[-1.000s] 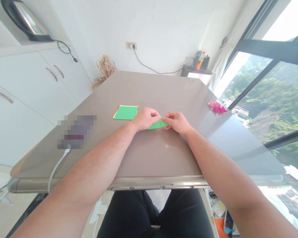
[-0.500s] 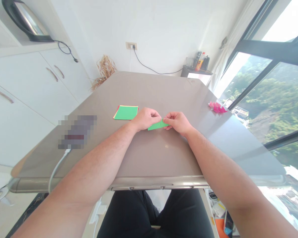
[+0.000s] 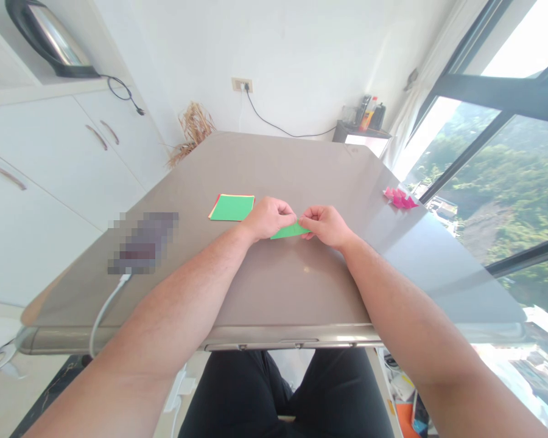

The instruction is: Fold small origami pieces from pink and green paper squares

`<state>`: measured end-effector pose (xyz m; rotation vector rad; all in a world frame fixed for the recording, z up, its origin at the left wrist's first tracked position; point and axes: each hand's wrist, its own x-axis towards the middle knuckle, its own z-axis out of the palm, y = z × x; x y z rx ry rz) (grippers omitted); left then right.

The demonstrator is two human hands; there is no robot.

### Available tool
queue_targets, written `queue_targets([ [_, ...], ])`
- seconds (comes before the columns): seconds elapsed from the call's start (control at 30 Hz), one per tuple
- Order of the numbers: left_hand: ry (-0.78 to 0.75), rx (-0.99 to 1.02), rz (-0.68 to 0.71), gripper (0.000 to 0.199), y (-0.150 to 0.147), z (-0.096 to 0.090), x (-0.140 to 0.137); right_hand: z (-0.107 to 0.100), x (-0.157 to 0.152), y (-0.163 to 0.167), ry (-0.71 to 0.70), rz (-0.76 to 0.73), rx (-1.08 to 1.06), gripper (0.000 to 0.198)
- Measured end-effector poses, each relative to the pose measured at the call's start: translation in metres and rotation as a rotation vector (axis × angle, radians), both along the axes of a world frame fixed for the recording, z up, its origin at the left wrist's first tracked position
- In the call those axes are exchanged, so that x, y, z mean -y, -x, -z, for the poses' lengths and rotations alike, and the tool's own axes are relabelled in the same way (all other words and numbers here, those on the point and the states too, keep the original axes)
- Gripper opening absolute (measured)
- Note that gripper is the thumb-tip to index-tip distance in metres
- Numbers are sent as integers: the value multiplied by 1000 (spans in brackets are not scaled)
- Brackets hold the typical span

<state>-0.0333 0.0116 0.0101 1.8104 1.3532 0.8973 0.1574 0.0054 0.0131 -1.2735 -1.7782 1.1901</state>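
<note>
Between my hands is a folded piece of green paper (image 3: 287, 232), a narrow strip held just over the table. My left hand (image 3: 270, 218) pinches its upper left edge, thumb and forefinger together. At its right end my right hand (image 3: 324, 225) grips it between thumb and fingers, the fingertips partly hidden behind the paper. Just left of my left hand lies a stack of square coloured paper (image 3: 232, 208), green on top with red and yellowish edges showing beneath.
The brown table (image 3: 274, 292) spreads around my hands. Pink folded paper pieces (image 3: 400, 198) sit near its right edge by the window. On the left lies a blurred-out dark device (image 3: 141, 243) with a white cable (image 3: 103, 313) running over the front edge.
The green paper strip has tilted slightly between my fingers, its lower left corner a little further left. Both hands stay almost in place, still gripping it.
</note>
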Motion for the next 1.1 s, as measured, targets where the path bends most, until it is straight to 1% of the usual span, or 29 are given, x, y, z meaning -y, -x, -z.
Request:
queue_targets([
  [0.2,6,-7,-7,19,4,-4,0,-3,1,1,-2,-22,55,10],
  [0.37,-20,-7,-52,20,13,-6,-3,-1,-2,-5,15,-48,58,13],
  [0.57,-27,14,-18,20,20,-8,-5,-2,-3,-12,24,-75,24,12],
  [0.63,-38,29,-37,20,24,-8,-7,-1,-5,-14,36,-54,-6,11],
  [0.73,-58,57,-62,20,28,-9,-8,1,-8,-16,32,42,-86,10],
  [0.8,-57,52,-40,19,25,-9,-7,2,-8,-15,7,81,-131,9],
  [0.83,-53,39,-17,19,23,-9,-5,2,-7,-13,-7,76,-133,10],
  [0.93,-55,3,45,19,11,-8,-1,3,-3,-6,-52,34,-59,13],
  [1.0,-68,-3,40,19,5,-6,1,4,-1,-2,-83,30,-10,11],
  [1.1,-120,19,-23,21,2,-4,1,6,-2,0,-112,47,-34,10],
])
